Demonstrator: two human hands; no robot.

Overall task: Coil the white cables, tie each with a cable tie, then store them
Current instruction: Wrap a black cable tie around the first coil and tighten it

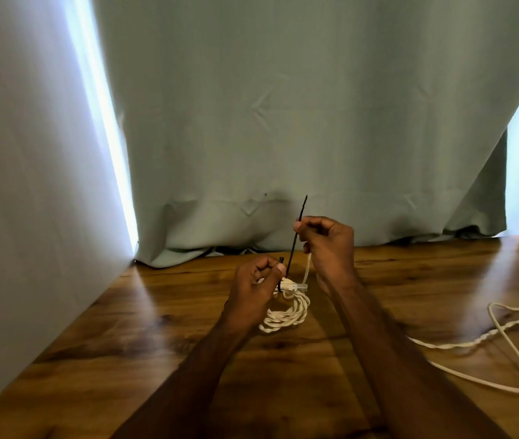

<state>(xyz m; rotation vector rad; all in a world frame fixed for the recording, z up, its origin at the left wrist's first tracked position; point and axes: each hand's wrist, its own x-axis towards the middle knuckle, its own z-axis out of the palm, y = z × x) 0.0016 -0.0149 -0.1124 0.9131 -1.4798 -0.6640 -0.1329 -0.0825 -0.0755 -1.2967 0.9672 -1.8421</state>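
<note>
Tying step, first cable. At left, a pale wall (30, 185) meets the grey-green curtain (283, 106) that hangs to the rear edge of the wooden bench (125, 359). Near the bench centre, the left hand (256, 288) grips the gathered top of the coiled white cable (286, 313), thumb and fingers curled round it beside the cable's clear plug (296, 286); the lower loops of the coil hang to, or rest on, the bench, which cannot be told apart. A black cable tie (294, 240) rises from the bundle; its small head shows just above the left thumb. The right hand (328, 245) pinches the tie's tail, whose tip stands free above the fingers. The band appears already threaded, so the step in hand is judged to be tightening. The next move calls for a steady pull on the tail while the left grip keeps the loops together. At far right, a second white cable (505, 350) lies loose on the bench, uncoiled and not yet tied.
</note>
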